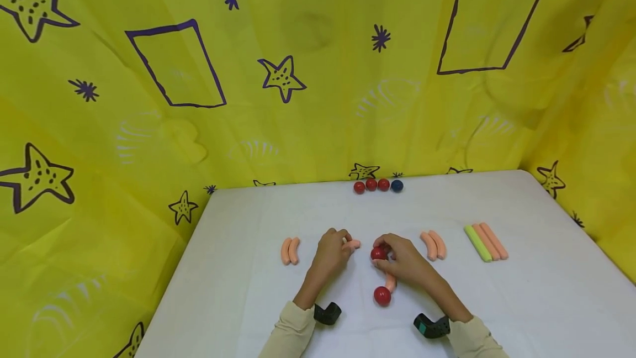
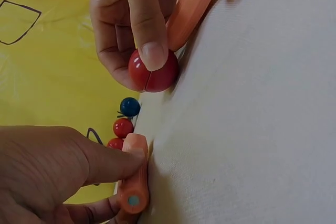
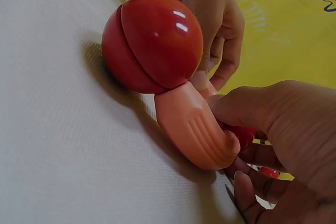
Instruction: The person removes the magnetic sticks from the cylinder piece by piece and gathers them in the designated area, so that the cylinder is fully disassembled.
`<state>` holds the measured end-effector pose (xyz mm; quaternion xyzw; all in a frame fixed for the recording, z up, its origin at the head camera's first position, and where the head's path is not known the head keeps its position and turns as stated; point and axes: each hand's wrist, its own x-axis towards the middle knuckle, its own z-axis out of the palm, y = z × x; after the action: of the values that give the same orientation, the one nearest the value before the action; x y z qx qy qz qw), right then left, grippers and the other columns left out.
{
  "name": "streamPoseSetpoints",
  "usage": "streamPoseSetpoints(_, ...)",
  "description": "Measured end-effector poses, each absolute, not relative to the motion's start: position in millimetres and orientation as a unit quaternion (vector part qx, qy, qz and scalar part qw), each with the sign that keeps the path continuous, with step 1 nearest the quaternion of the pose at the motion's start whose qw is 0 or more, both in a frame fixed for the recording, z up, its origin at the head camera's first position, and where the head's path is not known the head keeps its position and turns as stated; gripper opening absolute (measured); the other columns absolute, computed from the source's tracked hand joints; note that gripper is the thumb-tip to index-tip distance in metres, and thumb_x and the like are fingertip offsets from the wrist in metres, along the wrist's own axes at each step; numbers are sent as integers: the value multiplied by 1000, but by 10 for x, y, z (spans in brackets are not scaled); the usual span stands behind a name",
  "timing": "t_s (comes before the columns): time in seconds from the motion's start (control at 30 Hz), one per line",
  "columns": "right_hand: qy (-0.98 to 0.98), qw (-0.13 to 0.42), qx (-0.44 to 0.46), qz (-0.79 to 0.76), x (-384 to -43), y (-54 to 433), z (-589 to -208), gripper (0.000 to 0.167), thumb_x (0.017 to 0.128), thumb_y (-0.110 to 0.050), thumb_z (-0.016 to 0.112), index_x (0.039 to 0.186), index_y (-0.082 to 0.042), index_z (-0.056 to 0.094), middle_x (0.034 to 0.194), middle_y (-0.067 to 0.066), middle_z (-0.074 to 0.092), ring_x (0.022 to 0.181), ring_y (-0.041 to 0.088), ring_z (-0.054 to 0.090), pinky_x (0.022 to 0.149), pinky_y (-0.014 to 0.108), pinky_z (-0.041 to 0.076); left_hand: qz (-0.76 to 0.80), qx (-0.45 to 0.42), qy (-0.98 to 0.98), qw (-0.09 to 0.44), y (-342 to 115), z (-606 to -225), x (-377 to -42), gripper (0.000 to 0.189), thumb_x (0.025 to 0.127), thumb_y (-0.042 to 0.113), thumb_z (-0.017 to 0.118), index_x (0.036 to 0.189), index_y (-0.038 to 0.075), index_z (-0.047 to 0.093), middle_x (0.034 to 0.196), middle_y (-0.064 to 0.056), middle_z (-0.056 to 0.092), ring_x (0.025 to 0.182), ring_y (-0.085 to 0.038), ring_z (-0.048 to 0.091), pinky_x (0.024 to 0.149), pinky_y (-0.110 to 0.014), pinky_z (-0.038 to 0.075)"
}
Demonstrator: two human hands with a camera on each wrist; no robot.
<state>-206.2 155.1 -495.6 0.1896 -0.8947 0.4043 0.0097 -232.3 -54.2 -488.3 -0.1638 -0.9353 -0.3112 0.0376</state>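
My left hand (image 1: 330, 250) pinches a curved peach stick (image 2: 135, 182) between thumb and fingers, close to the white tabletop. A pale teal disc shows at the stick's near end in the left wrist view. To its right, my right hand (image 1: 404, 258) grips a red ball (image 2: 157, 74) with a seam round it. From that ball a second curved peach stick (image 3: 194, 124) runs toward me, and its near end touches another red ball (image 3: 157, 45) that rests on the table. In the right wrist view, my fingers partly hide the gripped ball.
A pair of curved peach sticks (image 1: 290, 251) lies at left, and another pair (image 1: 434, 245) at right. Beyond that are a straight green stick (image 1: 478, 243) and two straight peach ones (image 1: 490, 241). Red balls (image 1: 371, 184) and a blue ball (image 1: 397, 185) line the back edge before a yellow curtain (image 1: 318, 137).
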Motion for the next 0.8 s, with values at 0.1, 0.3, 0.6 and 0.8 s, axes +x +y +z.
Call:
streamPoseSetpoints(0.1,-896,8,189,403,-2062,1551,-4959,28,82,-19,78,105,-12,64,94,-5,63,86,10,57,74,23,48,-335,-157,-929,16,-557,-4848,-2305,28,93,33,65,90,6,70,71,-1,55,66,-9,45,58,-21,37)
streamPoseSetpoints(0.3,-900,-8,181,396,-2075,1552,-4957,28,83,-22,78,106,-14,64,95,-6,63,88,10,57,76,24,49,-397,-116,-910,-30,-641,-4709,-2302,29,93,36,66,92,7,66,74,-1,61,64,-9,52,56,-22,43)
streamPoseSetpoints(0.6,-900,-9,185,395,-2078,1560,-4965,29,84,-25,77,107,-15,63,95,-6,62,89,10,57,76,24,49,-408,-84,-909,16,-1114,-4441,-2397,21,85,16,70,104,6,68,78,-9,67,61,-12,57,55,-25,46)
streamPoseSetpoints(0.8,-899,-3,188,396,-2067,1558,-4970,29,84,-25,77,108,-15,63,95,-7,63,88,9,57,76,23,49,-400,-30,-916,24,-1524,-4360,-2461,28,92,21,65,114,4,70,79,-13,66,63,-17,59,53,-26,45)
